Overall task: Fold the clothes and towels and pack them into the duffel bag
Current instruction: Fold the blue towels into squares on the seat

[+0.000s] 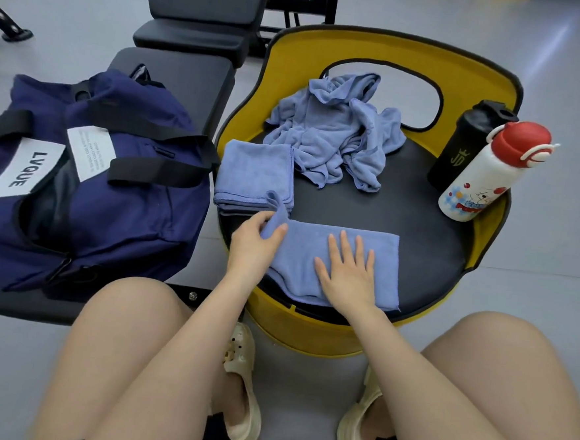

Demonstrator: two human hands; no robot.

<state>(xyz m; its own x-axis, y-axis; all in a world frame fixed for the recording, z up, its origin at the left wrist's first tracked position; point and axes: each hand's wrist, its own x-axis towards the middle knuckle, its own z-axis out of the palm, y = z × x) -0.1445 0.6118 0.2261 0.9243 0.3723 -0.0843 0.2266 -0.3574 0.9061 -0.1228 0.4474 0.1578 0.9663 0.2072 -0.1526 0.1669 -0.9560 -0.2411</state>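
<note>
Pinching the left end of the half-folded towel [344, 258], your left hand [256, 241] has thumb and fingers curled round a lifted corner of the cloth, while your right hand [348, 273] lies flat on the towel's middle, fingers straight and spread, holding nothing and only pressing it down. The towel lies on the near part of the round black seat [418, 229] with its long axis running left to right, so the fold to come most likely carries the left end rightward, over or toward your flat right hand. Your left hand is the nearer one to that free end and already has it; the right hand sits where a crease would fall, and you may need to slide it out or let it serve as the fold line. Just beyond the pinched corner, touching or nearly touching it, rests the folded towel stack [254, 172], and farther back the crumpled towels [335, 137] wait unfolded. The duffel bag [89, 178] stands open on the bench [189, 75] to your left, on the same side as the hand holding the cloth, so that hand looks better placed for packing.
</note>
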